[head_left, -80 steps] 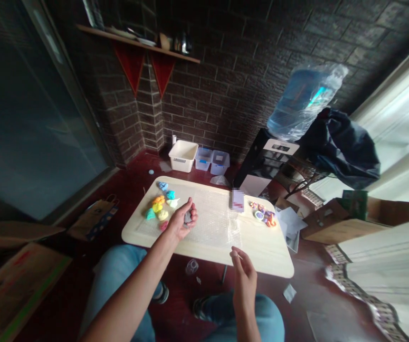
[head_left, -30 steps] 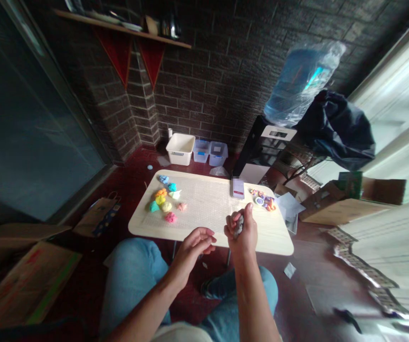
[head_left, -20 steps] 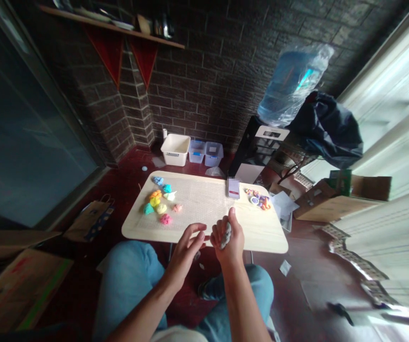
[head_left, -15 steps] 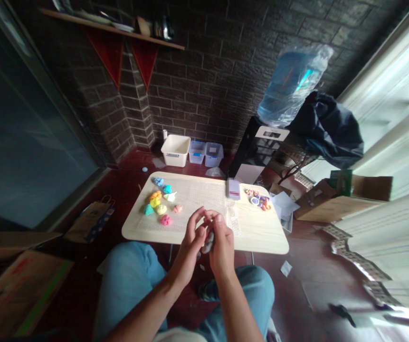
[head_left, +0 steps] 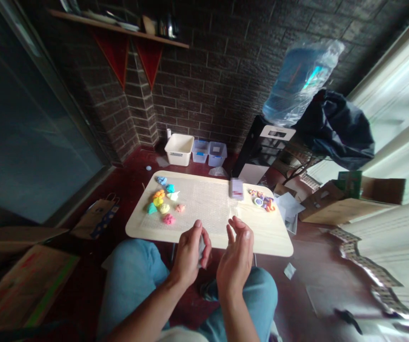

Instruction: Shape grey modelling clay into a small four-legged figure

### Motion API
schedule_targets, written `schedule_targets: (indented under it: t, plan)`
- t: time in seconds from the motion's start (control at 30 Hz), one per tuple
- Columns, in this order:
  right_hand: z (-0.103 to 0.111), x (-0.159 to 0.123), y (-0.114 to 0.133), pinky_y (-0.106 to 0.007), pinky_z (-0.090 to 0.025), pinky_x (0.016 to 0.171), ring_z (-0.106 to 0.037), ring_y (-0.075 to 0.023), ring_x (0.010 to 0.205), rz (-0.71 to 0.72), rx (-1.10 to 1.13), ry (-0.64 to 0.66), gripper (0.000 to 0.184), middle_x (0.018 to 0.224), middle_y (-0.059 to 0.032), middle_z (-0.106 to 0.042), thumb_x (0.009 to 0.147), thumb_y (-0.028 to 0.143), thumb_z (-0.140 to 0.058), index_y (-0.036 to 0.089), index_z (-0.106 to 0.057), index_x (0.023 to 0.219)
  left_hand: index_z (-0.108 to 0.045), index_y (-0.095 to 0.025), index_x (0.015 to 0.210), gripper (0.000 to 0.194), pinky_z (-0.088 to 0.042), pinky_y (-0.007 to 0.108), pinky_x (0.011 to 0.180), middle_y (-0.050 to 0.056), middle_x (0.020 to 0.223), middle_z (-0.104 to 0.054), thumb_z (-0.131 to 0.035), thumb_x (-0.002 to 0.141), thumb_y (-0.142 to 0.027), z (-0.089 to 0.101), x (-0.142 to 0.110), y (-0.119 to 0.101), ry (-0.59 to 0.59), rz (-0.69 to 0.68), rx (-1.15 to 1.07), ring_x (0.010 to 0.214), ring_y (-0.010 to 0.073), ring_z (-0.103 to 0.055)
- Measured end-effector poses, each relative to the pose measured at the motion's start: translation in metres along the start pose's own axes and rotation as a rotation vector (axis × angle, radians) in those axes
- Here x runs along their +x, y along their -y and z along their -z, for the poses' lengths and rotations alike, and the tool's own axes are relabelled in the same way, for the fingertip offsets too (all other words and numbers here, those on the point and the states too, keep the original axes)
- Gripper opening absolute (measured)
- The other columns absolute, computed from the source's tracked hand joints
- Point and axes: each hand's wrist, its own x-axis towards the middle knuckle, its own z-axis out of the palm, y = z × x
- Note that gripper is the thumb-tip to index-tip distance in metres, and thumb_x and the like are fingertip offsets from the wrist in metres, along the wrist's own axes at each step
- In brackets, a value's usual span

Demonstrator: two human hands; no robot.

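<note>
My left hand (head_left: 191,252) is curled around a lump of grey modelling clay (head_left: 201,248), which shows only in part between the thumb and fingers. Apart from it, to the right, my right hand (head_left: 237,256) holds nothing, its fingers raised and loosely spread. Both hands are in front of the near edge of a low, light wooden table (head_left: 268,240). On its left side sit several clay lumps: a pink lump (head_left: 169,219), a green lump (head_left: 152,208), an orange lump (head_left: 159,194) and others in blue, yellow, cream, white and peach.
A bubble-wrap sheet (head_left: 204,202) covers much of the tabletop. Small coloured clay pieces (head_left: 269,204) lie at the right, near a pale packet (head_left: 237,189). Behind stand a white bin (head_left: 179,149) and a water dispenser (head_left: 261,152). Cardboard boxes (head_left: 354,199) are at the right.
My hands, together around the grey clay before, have moved apart. The clay stays in my left hand, while my right hand has let go and shifted right. The view has shifted slightly.
</note>
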Motion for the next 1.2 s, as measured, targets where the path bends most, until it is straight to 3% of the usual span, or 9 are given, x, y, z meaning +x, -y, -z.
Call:
schedule_targets:
  t: [0.27,0.4,0.47,0.53,0.63,0.77,0.93,1.03,1.2]
  plan:
    - [0.01,-0.003,-0.008,-0.046,-0.038,0.104,-0.055,-0.0202,0.112,0.013,-0.054,-0.01,0.027,0.111,-0.0043,-0.059,0.097,0.042,-0.046,0.022,-0.063,0.104,-0.039,-0.019,0.045,0.052,-0.015,0.016,0.024,-0.009,0.028,-0.028,-0.07,0.075,-0.05,0.012,0.014,-0.012,0.103,0.141,-0.277,0.022,0.0038,-0.018]
    - [0.008,-0.011,-0.005,-0.046,-0.035,0.109,-0.052,-0.0206,0.121,0.121,-0.266,0.171,0.026,0.121,-0.0057,-0.059,0.099,0.038,-0.042,0.024,-0.062,0.105,-0.047,-0.019,0.051,0.048,-0.025,0.017,0.028,-0.007,0.033,-0.039,-0.068,0.077,-0.052,0.008,0.012,-0.01,0.051,0.197,-0.287,0.026,0.0053,-0.031]
    - [0.005,-0.014,-0.006,-0.048,-0.032,0.112,-0.046,-0.0222,0.131,0.183,-0.386,0.349,0.029,0.137,-0.0075,-0.053,0.099,0.036,-0.041,0.025,-0.061,0.116,-0.062,-0.018,0.067,0.038,-0.046,0.019,0.045,-0.002,0.051,-0.059,-0.066,0.08,-0.053,0.005,0.007,-0.007,0.016,0.224,-0.307,0.044,0.0097,-0.056]
    - [0.002,-0.015,-0.011,-0.051,-0.029,0.114,-0.037,-0.0243,0.139,0.228,-0.482,0.467,0.035,0.15,-0.009,-0.042,0.098,0.035,-0.041,0.027,-0.056,0.129,-0.069,-0.019,0.092,0.039,-0.055,0.027,0.076,0.005,0.082,-0.072,-0.062,0.082,-0.057,0.002,0.002,-0.006,0.026,0.244,-0.348,0.08,0.0172,-0.069]
    - [-0.001,-0.01,-0.019,-0.049,-0.036,0.11,-0.046,-0.0256,0.133,0.204,-0.506,0.458,0.036,0.146,-0.0122,-0.048,0.094,0.035,-0.05,0.023,-0.058,0.128,-0.065,-0.024,0.118,0.051,-0.045,0.037,0.104,0.008,0.12,-0.067,-0.055,0.085,-0.062,0.0,-0.005,-0.009,0.073,0.234,-0.375,0.119,0.0241,-0.059]
    - [0.0,0.005,-0.019,-0.036,-0.052,0.083,-0.066,-0.0201,0.092,-0.051,-0.332,0.314,0.026,0.101,-0.0075,-0.071,0.087,0.042,-0.061,0.018,-0.065,0.098,-0.057,-0.031,0.129,0.048,-0.035,0.041,0.114,0.004,0.14,-0.055,-0.052,0.089,-0.056,0.001,-0.009,-0.014,0.069,0.138,-0.371,0.134,0.0232,-0.047]
    - [0.003,0.027,-0.004,-0.029,-0.055,0.073,-0.064,-0.0126,0.079,-0.337,0.037,0.14,0.032,0.099,-0.0003,-0.064,0.078,0.041,-0.073,0.023,-0.065,0.102,-0.056,-0.026,0.12,0.034,-0.034,0.042,0.111,0.007,0.135,-0.056,-0.054,0.091,-0.043,0.01,-0.008,-0.012,0.039,0.027,-0.235,0.127,0.0242,-0.052]
    - [0.005,0.036,0.006,-0.02,-0.052,0.053,-0.058,-0.0085,0.065,-0.355,0.144,0.138,0.031,0.087,0.004,-0.061,0.071,0.039,-0.079,0.024,-0.062,0.093,-0.055,-0.022,0.112,0.03,-0.043,0.042,0.098,0.008,0.119,-0.061,-0.053,0.091,-0.044,0.015,-0.008,-0.01,-0.003,0.032,-0.119,0.107,0.0236,-0.062]
    - [0.002,0.037,0.018,-0.015,-0.036,0.033,-0.047,-0.0063,0.042,-0.362,0.145,0.156,0.048,0.057,0.0039,-0.054,0.081,0.062,-0.061,0.017,-0.056,0.065,-0.054,-0.019,0.105,0.029,-0.046,0.036,0.083,0.005,0.098,-0.064,-0.058,0.087,-0.042,0.015,-0.012,-0.007,-0.028,0.044,0.019,0.084,0.0188,-0.064]
